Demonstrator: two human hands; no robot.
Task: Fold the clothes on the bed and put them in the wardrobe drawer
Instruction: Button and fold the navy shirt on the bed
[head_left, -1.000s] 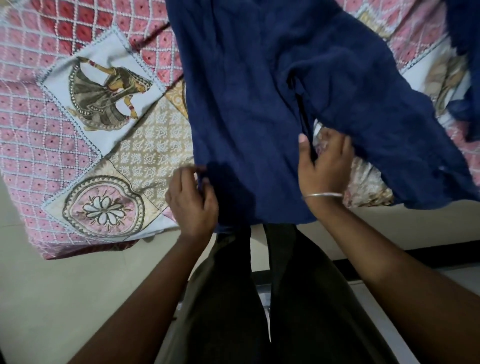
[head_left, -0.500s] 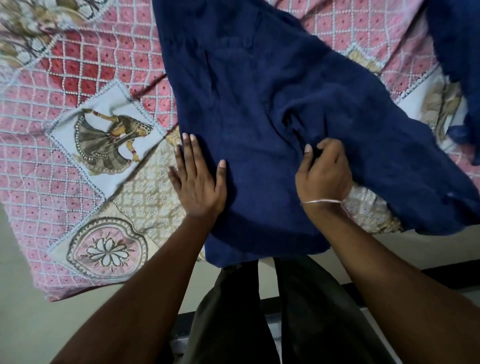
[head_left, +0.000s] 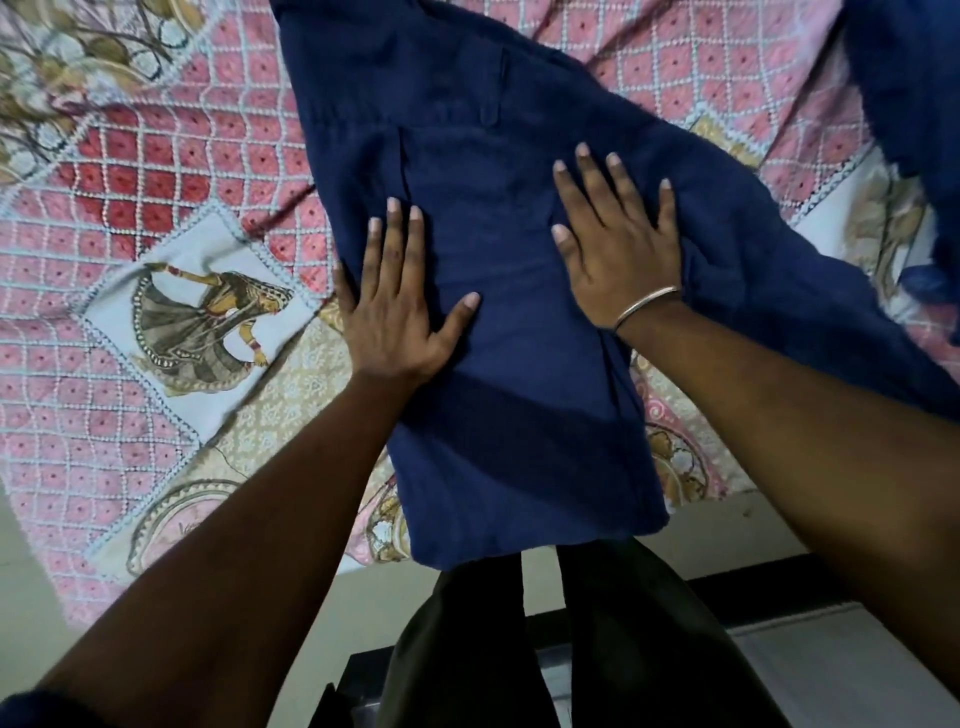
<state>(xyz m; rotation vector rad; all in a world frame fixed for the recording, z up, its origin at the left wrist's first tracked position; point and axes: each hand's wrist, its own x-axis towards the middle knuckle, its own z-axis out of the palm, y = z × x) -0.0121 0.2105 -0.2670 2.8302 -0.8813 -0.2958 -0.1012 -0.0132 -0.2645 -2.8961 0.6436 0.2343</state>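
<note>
A navy garment lies spread on the patterned bedspread, and everything here is placed from it. Its near hem hangs just over the bed's front edge, above dark trousers and pale floor. The left hand presses flat on the garment's left side, fingers straight and slightly spread, its outer edge over the cloth's left border where the bedspread begins. The right hand presses flat on the garment's right half, fingers fanned wide, a thin metal bangle at the wrist. Right of that hand a loose flap of the garment runs out toward the bed's front edge. Left of the garment the bedspread lies bare, with a dancer panel near. More navy cloth sits at the far right. No drawer or container shows.
</note>
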